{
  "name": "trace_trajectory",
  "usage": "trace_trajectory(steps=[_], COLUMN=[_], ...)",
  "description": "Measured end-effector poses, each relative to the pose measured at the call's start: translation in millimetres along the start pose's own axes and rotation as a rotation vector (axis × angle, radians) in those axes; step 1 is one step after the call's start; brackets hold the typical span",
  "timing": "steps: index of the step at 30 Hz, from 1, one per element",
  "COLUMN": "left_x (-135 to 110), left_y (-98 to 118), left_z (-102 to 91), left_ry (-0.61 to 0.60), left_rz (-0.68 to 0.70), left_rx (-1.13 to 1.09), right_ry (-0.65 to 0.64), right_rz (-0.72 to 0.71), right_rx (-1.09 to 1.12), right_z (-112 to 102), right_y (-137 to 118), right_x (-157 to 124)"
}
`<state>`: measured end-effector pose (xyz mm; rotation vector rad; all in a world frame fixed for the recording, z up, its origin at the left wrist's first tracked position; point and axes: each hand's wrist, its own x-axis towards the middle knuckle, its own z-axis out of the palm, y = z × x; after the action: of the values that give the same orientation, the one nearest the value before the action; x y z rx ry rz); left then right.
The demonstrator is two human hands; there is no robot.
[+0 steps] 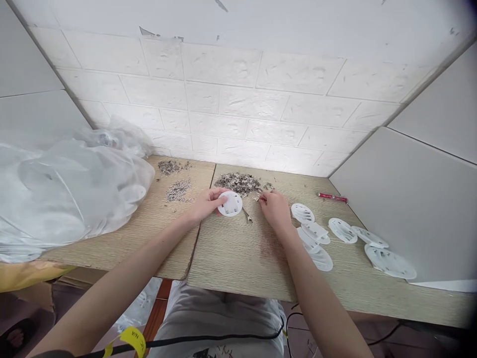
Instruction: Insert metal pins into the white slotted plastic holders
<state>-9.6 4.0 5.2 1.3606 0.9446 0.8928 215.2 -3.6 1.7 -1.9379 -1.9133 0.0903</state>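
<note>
My left hand point(210, 203) grips a round white plastic disc point(231, 205) by its left edge, thumb on its face. The disc is tilted toward me and shows a raised middle part and small metal bits in its slots. To the right, my right hand point(274, 209) has its fingers pinched together near the table, by the edge of a heap of small metal pieces point(238, 183). What sits in the pinch is too small to make out. Between the hands, a slim metal tool point(248, 217), perhaps tweezers, lies on the table just right of the disc.
Several similar white discs point(343, 230) lie at the right, some overlapping. A red pen-like tool point(333, 197) rests near the right panel. Two smaller piles of metal bits point(179, 191) are at the left, beside a big clear plastic bag point(74, 189). A white brick-patterned wall point(238, 109) closes the back.
</note>
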Motion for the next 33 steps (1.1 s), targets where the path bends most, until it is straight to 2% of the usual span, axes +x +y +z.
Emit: trace_trajectory(steps=[7, 13, 17, 24, 29, 33], left_x=[2.9, 2.6, 2.8, 1.5, 1.4, 2.3], left_y=[-5.6, -2.6, -1.8, -1.5, -1.0, -2.9], left_z=[-4.0, -2.1, -1.7, -2.5, -2.1, -2.3], left_ry=[-0.006, -0.060, -0.095, -0.134, -0.155, -0.179], left_rz=[0.020, 0.004, -0.003, 0.001, 0.055, 0.073], left_rx=[0.009, 0.052, 0.099, 0.148, 0.247, 0.290], right_ry=[-0.036, -0.078, -0.065, -0.079, -0.031, -0.050], right_rz=[-0.005, -0.103, -0.156, -0.130, -0.172, -0.205], right_rx=[0.383, 0.692, 0.725, 0.729, 0.784, 0.795], right_z=[-4.0, -1.6, 1.7, -1.1, 1.1, 2.9], right_y=[-10.1, -24.6, -25.7, -28.5, -28.5, -28.4], right_x=[-3.7, -12.2, -13.3, -15.8, -14.8, -14.6])
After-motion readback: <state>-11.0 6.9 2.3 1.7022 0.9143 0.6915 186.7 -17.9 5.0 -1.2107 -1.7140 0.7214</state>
